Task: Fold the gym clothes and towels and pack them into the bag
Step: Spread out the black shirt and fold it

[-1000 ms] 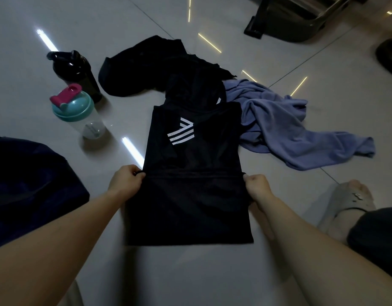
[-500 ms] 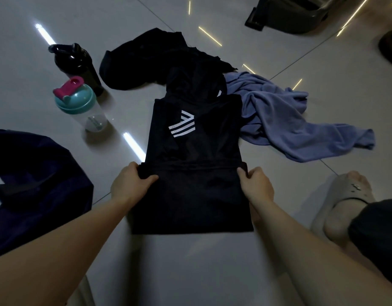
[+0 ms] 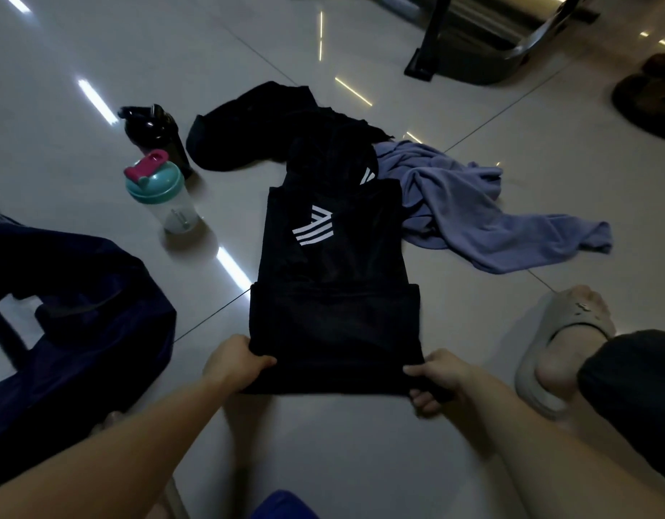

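Two hands, the left hand (image 3: 235, 363) and the right hand (image 3: 441, 376), are held low over a glossy pale tiled floor (image 3: 360, 462) streaked with reflected lights in a dim room. Since half a second ago, both have been drawn back from the garment's middle fold to its near edge. The folded black sports top with a white striped logo (image 3: 334, 331) is pinched at its near corners and lies stretched away from them. A dark navy fabric bag (image 3: 80, 331) lies left of the left hand; a crumpled lilac towel (image 3: 473, 219) lies beyond the right.
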A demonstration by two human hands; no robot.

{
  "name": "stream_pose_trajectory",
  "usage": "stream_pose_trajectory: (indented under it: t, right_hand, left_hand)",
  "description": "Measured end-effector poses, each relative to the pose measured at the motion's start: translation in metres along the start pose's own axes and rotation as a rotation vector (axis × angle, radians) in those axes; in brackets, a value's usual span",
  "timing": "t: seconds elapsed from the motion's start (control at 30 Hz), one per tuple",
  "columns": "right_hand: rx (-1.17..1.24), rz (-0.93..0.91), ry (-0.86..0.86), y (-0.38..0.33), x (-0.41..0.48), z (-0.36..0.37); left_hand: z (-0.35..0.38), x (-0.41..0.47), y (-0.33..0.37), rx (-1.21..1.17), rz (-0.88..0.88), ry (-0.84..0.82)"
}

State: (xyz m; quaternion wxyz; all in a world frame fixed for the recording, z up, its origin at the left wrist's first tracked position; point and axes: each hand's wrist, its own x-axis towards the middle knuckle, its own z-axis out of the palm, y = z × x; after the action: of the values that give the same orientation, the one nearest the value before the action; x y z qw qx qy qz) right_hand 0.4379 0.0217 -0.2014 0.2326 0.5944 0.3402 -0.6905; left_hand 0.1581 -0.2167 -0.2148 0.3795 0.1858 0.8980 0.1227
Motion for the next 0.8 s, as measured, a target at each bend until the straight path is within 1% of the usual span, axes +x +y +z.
stream_pose_trajectory:
  t: [0.07,0.13,0.2,0.23,0.27,0.33,0.37,0.43,0.5,0.57,0.67,0.8]
  right_hand:
    - [-0.212,0.049,0.063,0.010,-0.008,0.000]
    - [-0.420,-0.019,0.223,0.007,-0.011,-0.002]
    - [-0.654,-0.190,0.463,-0.006,-0.011,-0.008]
    - [-0.780,-0.267,0.568,-0.015,-0.012,-0.008]
    - [-0.854,-0.348,0.668,-0.023,-0.014,-0.006]
    - [-0.849,-0.544,0.791,-0.040,-0.015,0.001]
    - [-0.852,-0.646,0.810,-0.049,-0.013,0.003]
    - [-0.943,-0.782,0.800,-0.066,-0.006,0.005]
    - [-1.024,-0.816,0.753,-0.080,0.000,0.002]
    - [-1.081,-0.771,0.714,-0.088,0.007,-0.001]
    - [-1.100,-0.739,0.714,-0.091,0.014,-0.002]
    - [-0.992,-0.749,0.725,-0.091,0.021,-0.004]
  left_hand:
    - [-0.008,0.003,-0.002,0.024,-0.022,-0.047]
    - [-0.017,0.007,-0.003,0.089,-0.008,-0.066]
    - [-0.027,0.012,0.001,0.119,0.041,0.013]
    - [-0.032,0.014,0.004,0.102,0.076,0.078]
    - [-0.037,0.017,0.009,0.085,0.118,0.144]
    - [-0.044,0.025,0.022,0.093,0.239,0.247]
    - [-0.047,0.032,0.029,0.128,0.302,0.280]
    - [-0.052,0.045,0.044,0.258,0.389,0.297]
    - [-0.054,0.055,0.055,0.418,0.410,0.257]
    - [-0.053,0.062,0.060,0.516,0.421,0.221]
    - [-0.052,0.069,0.066,0.448,0.459,0.202]
    - [-0.062,0.077,0.079,0.301,0.551,0.135]
